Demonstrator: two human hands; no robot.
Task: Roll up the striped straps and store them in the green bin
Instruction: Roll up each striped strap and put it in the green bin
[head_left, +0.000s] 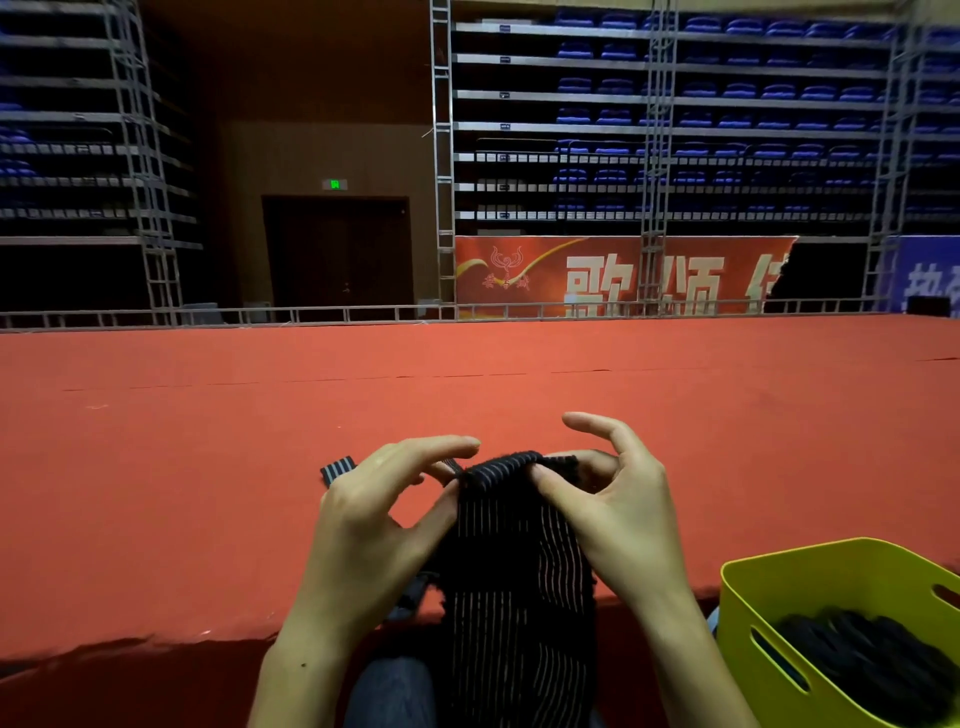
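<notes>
Black ribbed elastic strap with thin pale stripes (514, 561), top end pinched from both sides: left hand (374, 519) thumb and fingers at the left corner, right hand (618, 514) thumb pressing the folded edge, index lifted. Lying on the red carpeted platform (208, 467) edge, lower end cut off by the frame. One more striped end (337, 467) peeking past the left fingers. One yellow-green plastic bin (810, 587) lower right, dark rolls (857, 654) inside, count unclear.

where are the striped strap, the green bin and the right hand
striped strap (511, 551), head view, on its flat striped middle
green bin (769, 590), head view, on its near-left outer wall
right hand (618, 512), head view, on the back of the hand
</notes>
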